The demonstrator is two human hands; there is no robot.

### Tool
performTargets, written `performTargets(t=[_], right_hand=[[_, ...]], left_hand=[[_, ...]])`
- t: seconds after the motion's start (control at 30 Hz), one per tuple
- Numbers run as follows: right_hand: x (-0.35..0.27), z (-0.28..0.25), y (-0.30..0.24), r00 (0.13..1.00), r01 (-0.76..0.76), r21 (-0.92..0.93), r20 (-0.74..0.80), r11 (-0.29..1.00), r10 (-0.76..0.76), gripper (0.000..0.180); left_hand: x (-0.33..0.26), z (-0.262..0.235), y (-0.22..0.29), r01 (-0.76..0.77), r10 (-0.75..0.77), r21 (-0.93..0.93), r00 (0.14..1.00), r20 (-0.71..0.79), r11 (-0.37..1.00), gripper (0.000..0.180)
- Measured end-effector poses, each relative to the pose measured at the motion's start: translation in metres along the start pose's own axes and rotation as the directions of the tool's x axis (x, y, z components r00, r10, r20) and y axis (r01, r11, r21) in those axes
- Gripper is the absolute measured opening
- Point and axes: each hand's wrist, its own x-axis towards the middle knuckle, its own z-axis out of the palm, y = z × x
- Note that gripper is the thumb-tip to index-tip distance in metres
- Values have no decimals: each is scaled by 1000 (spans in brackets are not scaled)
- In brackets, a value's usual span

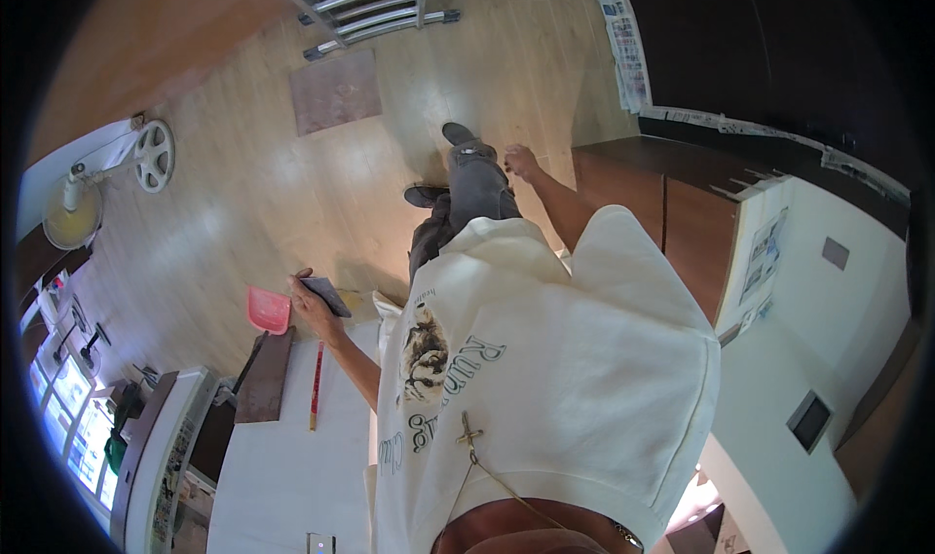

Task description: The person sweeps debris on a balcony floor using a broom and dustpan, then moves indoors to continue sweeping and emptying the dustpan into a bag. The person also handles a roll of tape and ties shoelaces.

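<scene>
My left hand (312,303) is out to the left, closed on a flat grey rectangular pad (327,296). Its exact kind does not show. Just beyond the hand is a pink dustpan (270,310). A thin red strip (317,387) lies on the white surface (292,466) beside my left forearm. My right hand (522,163) hangs by my right leg with its fingers curled in, and nothing shows in it.
A brown board (266,384) lies along the white surface's far edge. Ahead on the wood floor are a brown rectangular mat (336,91) and a metal ladder (375,4). Brown cabinets (699,233) stand close on the right. A lamp (73,211) stands at far left.
</scene>
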Motion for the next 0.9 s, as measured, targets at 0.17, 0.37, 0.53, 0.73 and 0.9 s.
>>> performTargets(t=[0.17, 0.37, 0.53, 0.73, 0.9], right_hand=[[-48, 47, 26, 987, -160, 314, 71, 936, 145, 40], [-53, 123, -34, 974, 150, 2, 170, 989, -148, 40], [-38, 189, -150, 914, 215, 6, 352, 977, -204, 42], [-37, 306, -342, 779, 340, -62, 577, 938, -244, 50], [-64, 464, -502, 609, 583, -115, 718, 804, -338, 44]], left_hand=[[22, -36, -33, -48, 47, 14, 997, 58, 999, 48], [40, -57, -42, -359, 330, 510, 932, 150, 782, 32], [62, -62, -17, -320, 302, -48, 925, -230, 946, 37], [118, -142, -13, -26, -6, -359, 996, -88, 933, 38], [161, -228, -39, -106, -152, -390, 804, -575, 915, 40]])
